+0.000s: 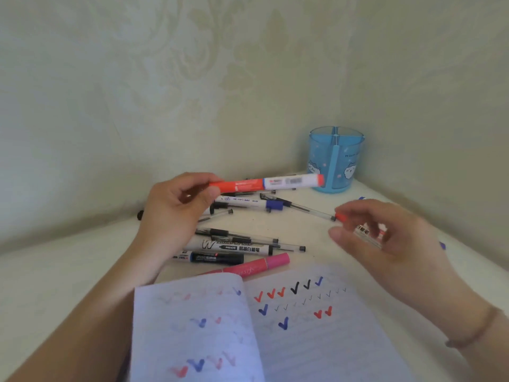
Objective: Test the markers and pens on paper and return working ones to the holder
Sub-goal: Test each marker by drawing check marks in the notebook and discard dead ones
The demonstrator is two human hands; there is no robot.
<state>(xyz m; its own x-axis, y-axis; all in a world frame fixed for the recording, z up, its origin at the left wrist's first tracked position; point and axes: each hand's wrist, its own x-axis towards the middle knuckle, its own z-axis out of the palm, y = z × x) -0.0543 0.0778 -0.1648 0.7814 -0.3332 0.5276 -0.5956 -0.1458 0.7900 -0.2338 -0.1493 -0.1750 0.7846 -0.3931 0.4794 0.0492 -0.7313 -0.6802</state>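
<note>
Now, red marker aloft, lying left to right, pointing at the holder.
My left hand (176,205) pinches the red marker (265,183) by its left end; its free right end reaches the blue holder (334,159), far right. My right hand (385,238), nearer that holder, loosely curls round a blurred marker (369,234).

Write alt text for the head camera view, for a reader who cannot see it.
A person's left hand holds a capped red-and-white marker level above a scatter of pens and markers on a white table, while the right hand reaches in, blurred, over another marker. An open notebook with red, blue and black check marks lies nearest; a blue holder stands in the corner.
</note>
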